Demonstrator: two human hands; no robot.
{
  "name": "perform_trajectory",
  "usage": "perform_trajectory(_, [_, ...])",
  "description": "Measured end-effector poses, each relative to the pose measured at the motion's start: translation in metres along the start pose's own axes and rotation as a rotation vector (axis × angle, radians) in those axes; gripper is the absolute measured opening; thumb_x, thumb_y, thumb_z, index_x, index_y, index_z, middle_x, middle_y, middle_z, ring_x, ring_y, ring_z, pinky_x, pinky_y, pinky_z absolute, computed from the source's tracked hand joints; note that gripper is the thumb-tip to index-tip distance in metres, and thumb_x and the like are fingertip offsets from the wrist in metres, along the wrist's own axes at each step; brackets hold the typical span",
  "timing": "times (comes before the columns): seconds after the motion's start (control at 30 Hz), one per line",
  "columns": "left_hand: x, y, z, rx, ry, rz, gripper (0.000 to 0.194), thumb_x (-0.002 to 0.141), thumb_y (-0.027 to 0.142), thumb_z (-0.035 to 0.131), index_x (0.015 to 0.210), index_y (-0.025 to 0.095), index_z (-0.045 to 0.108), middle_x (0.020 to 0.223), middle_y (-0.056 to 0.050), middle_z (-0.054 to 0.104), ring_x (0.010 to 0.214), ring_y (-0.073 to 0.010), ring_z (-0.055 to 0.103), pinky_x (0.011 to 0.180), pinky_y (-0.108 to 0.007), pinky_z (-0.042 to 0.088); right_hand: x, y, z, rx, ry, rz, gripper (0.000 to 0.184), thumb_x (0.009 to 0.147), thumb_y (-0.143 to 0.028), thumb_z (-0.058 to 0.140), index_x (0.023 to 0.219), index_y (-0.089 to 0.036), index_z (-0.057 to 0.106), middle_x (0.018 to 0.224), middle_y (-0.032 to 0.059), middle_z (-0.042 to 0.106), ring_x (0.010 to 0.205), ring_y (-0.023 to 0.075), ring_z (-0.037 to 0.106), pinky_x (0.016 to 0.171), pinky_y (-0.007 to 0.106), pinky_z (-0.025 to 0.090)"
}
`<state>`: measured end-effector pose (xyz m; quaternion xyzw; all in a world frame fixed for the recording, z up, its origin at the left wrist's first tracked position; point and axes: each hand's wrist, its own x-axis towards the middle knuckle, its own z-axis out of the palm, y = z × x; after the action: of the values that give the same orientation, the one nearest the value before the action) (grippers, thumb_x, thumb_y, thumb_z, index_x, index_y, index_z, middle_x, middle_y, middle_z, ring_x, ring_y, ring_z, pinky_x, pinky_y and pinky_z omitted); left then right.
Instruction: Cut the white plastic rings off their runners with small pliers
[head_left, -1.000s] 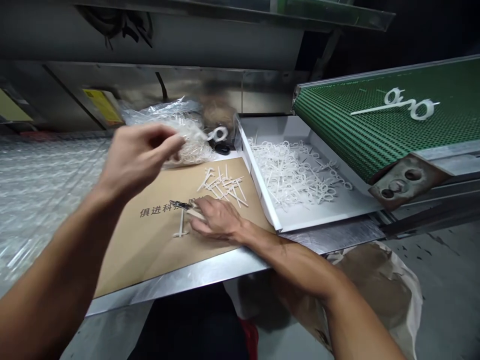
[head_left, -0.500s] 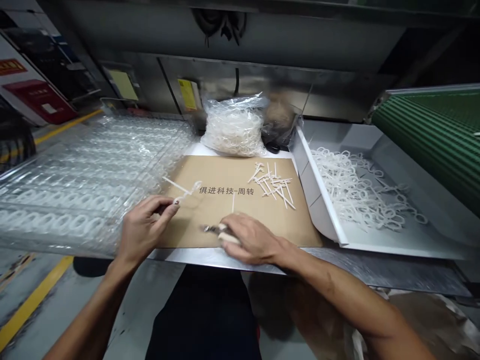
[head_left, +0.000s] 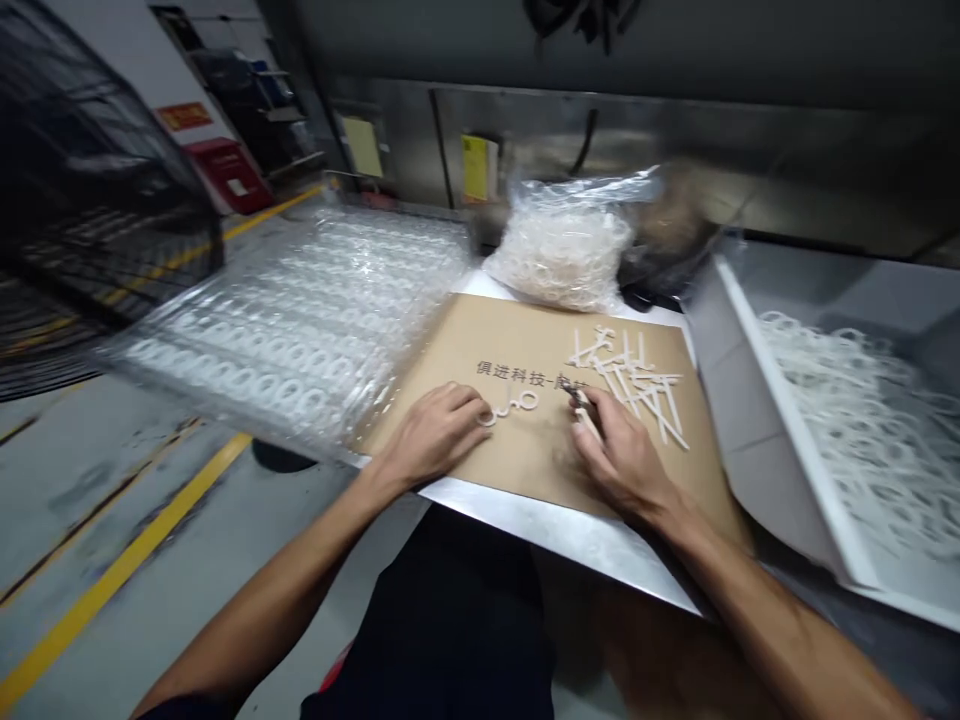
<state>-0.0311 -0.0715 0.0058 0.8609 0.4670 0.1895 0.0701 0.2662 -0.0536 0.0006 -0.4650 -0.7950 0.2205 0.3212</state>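
My left hand (head_left: 439,437) is low over the brown cardboard sheet (head_left: 480,325), its fingers curled and closed on one end of a small white plastic ring piece (head_left: 528,400). The piece has a ring at each end and a curved link between. In my right hand (head_left: 626,455) is a pair of nippers (head_left: 586,415) with pale handles, their dark jaws pointing up and left, apart from the ring piece. Just beyond the nippers lies a loose heap of thin white plastic sticks (head_left: 651,383). My fingers partly hide the handles.
Left of the cardboard, clear plastic trays (head_left: 300,300) hold rows of white rings. A clear bag (head_left: 559,255) of white parts stands behind. At right, a light grey bin (head_left: 795,440) contains many loose white ring pieces (head_left: 862,430). The metal table edge (head_left: 540,515) runs in front.
The view has swung left. My right hand has moved with the nippers to beside the stick heap. A stick stood out from the ring piece earlier; none shows on it now.
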Motion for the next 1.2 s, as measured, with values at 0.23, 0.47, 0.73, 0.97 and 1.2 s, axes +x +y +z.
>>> perform_trajectory(0.23, [0.004, 0.006, 0.015, -0.002, 0.084, -0.144, 0.023, 0.100, 0.038, 0.063, 0.116, 0.022, 0.065, 0.110, -0.011, 0.068, 0.104, -0.0283, 0.064, 0.092, -0.045, 0.054, -0.002, 0.010, 0.006, -0.046, 0.025, -0.058, 0.039, 0.100, -0.044, 0.052, 0.129, -0.018, 0.057, 0.119, 0.0186, 0.074, 0.107, 0.0362, 0.073, 0.092, 0.053, 0.056])
perform_trajectory(0.47, [0.001, 0.008, 0.015, -0.201, 0.255, -0.233, 0.013, 0.099, 0.028, 0.063, 0.109, 0.021, 0.066, 0.098, -0.007, 0.069, 0.090, -0.0214, 0.066, 0.082, -0.038, 0.055, -0.009, -0.006, 0.006, 0.067, 0.007, -0.030, 0.037, 0.102, -0.045, 0.052, 0.128, -0.019, 0.058, 0.118, 0.0161, 0.073, 0.107, 0.0337, 0.071, 0.095, 0.051, 0.055])
perform_trajectory(0.73, [0.000, 0.037, 0.022, -0.605, 0.543, -0.368, 0.016, 0.092, 0.028, 0.072, 0.107, 0.024, 0.070, 0.094, -0.004, 0.067, 0.078, -0.0164, 0.063, 0.070, -0.033, 0.055, -0.020, -0.034, -0.004, 0.668, -0.399, 0.290, 0.034, 0.106, -0.053, 0.052, 0.117, -0.023, 0.065, 0.101, 0.0064, 0.067, 0.080, 0.0206, 0.063, 0.074, 0.035, 0.056])
perform_trajectory(0.97, [-0.004, 0.038, 0.025, -0.678, 0.570, -0.283, 0.022, 0.094, 0.029, 0.076, 0.115, 0.026, 0.073, 0.099, -0.006, 0.067, 0.083, -0.0172, 0.065, 0.072, -0.034, 0.058, -0.016, -0.045, -0.014, 0.670, -0.538, 0.386, 0.039, 0.104, -0.059, 0.053, 0.109, -0.023, 0.069, 0.093, 0.0056, 0.062, 0.076, 0.0200, 0.055, 0.067, 0.034, 0.048])
perform_trajectory(1.2, [-0.002, 0.036, 0.025, -0.657, 0.608, -0.102, 0.030, 0.089, 0.019, 0.081, 0.118, 0.017, 0.073, 0.095, -0.005, 0.068, 0.079, -0.0126, 0.065, 0.069, -0.026, 0.057, -0.014, -0.050, -0.016, 0.618, -0.588, 0.375, 0.035, 0.109, -0.053, 0.049, 0.115, -0.023, 0.065, 0.093, 0.0023, 0.060, 0.079, 0.0169, 0.053, 0.069, 0.029, 0.045])
